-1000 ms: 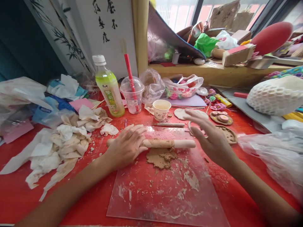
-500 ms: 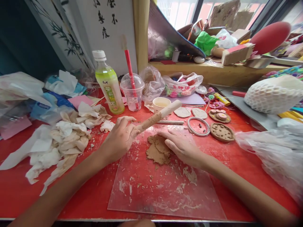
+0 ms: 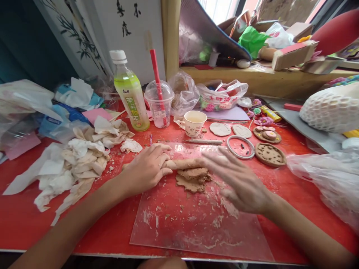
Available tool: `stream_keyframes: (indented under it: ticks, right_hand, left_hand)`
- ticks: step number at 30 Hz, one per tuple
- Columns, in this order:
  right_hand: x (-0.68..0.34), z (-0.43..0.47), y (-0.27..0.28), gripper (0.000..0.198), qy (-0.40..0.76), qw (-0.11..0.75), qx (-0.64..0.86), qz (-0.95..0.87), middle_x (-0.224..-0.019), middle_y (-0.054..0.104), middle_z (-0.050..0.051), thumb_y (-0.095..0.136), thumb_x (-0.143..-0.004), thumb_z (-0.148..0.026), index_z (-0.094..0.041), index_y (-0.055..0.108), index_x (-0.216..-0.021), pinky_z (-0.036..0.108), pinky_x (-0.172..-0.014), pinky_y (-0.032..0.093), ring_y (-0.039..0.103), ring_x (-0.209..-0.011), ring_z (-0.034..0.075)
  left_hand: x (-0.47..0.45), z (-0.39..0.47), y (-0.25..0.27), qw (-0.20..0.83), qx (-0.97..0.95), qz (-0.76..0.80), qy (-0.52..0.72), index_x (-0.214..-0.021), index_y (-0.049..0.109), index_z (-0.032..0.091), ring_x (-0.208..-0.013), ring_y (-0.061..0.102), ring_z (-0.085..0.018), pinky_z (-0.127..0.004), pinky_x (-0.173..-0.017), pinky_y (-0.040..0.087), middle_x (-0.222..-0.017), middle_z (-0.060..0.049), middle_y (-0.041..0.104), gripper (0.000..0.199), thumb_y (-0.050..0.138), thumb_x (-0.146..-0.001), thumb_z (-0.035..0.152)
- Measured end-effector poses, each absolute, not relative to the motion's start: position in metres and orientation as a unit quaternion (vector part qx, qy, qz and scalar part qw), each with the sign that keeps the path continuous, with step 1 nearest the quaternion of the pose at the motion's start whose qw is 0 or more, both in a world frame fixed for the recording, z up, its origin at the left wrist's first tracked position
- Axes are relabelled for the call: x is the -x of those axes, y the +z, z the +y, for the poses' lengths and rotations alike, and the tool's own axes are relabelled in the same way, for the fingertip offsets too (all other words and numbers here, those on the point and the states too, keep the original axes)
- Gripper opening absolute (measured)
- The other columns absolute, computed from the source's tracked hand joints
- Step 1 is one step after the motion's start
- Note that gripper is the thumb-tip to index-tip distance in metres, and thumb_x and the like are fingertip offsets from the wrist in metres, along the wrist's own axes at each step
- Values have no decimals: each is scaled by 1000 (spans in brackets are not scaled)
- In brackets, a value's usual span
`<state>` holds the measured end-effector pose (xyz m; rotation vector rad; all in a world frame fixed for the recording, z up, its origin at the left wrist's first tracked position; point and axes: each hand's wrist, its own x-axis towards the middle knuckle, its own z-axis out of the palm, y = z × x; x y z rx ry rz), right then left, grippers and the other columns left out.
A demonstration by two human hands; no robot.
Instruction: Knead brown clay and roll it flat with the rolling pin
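Note:
My left hand point(image 3: 150, 164) is closed around the left part of a wooden rolling pin point(image 3: 183, 163), which lies level across the far edge of a lump of brown clay point(image 3: 193, 181). The clay is flattened, with ragged edges and a fold near the pin. Over the pin's right end hovers my right hand point(image 3: 241, 183), smeared by motion, fingers stretched out and holding nothing. Whether its fingertips touch the pin I cannot tell. Beneath the clay is a clear board point(image 3: 202, 239) with dried clay scraps on it.
Behind the board stand a paper cup point(image 3: 195, 125) of cloudy liquid, a lidded plastic cup point(image 3: 159, 106) and a green drink bottle point(image 3: 131, 99). Crumpled tissues point(image 3: 81, 160) lie left. Toward the right are a ring point(image 3: 240, 157), round clay pieces point(image 3: 270, 154) and a plastic bag point(image 3: 322, 179).
The rolling pin has come down from a raised slant onto the clay and now lies level. My right hand has lifted off the clay and moved right. The view has shifted slightly.

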<state>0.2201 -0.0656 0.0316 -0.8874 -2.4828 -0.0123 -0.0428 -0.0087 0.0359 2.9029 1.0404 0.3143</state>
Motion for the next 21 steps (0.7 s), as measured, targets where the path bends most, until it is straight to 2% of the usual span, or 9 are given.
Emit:
stream_keyframes:
  ticks: [3,5,9,12,15,18,21]
  right_hand:
    - [-228,-54,29,58,18,296,453,-841,-147,31,4,14,-94,-48,-25,4,-147,45,-110,28,27,-136,20]
    - [-231,-45,25,60,29,260,496,-828,-150,23,6,12,-94,-48,-22,5,-147,44,-109,30,23,-137,20]
    - [-230,-44,18,68,12,137,466,-874,-150,23,10,16,-91,-55,-18,4,-147,50,-111,22,17,-139,24]
    - [-231,-69,18,74,-20,117,437,-892,-150,20,12,16,-89,-59,-16,0,-147,54,-111,16,12,-139,26]
    - [-233,-92,19,81,-35,117,404,-907,-150,20,13,16,-87,-64,-13,-3,-147,55,-112,10,12,-139,27]
    - [-234,-90,19,80,-32,111,398,-910,-150,19,13,14,-87,-63,-13,-4,-147,53,-112,9,13,-140,26]
    - [-233,-70,17,77,-37,92,438,-894,-151,15,13,18,-89,-60,-13,-2,-146,55,-111,12,8,-140,27]
  left_hand:
    - [44,-8,39,33,-942,321,97,-100,56,13,-118,40,-26,-44,-100,37,-123,-13,47,21,44,-91,29]
    - [45,-6,40,44,-943,313,99,-99,56,14,-120,39,-26,-45,-100,37,-127,-13,45,20,44,-91,28]
    - [45,-9,40,72,-939,314,117,-96,53,16,-120,41,-24,-44,-100,38,-125,-12,48,16,44,-90,28]
    - [47,-25,36,104,-920,361,112,-94,50,17,-117,47,-24,-44,-95,43,-127,-12,49,21,42,-91,35]
    - [49,-41,31,111,-915,379,88,-112,45,17,-125,43,-24,-44,-97,43,-136,-13,43,32,39,-91,40]
    - [43,-34,26,74,-921,377,64,-135,29,14,-133,32,-23,-43,-105,36,-144,-14,35,51,33,-93,43]
    - [31,-11,20,3,-919,390,54,-139,25,5,-137,23,-24,-42,-111,25,-146,-18,29,58,22,-95,43]
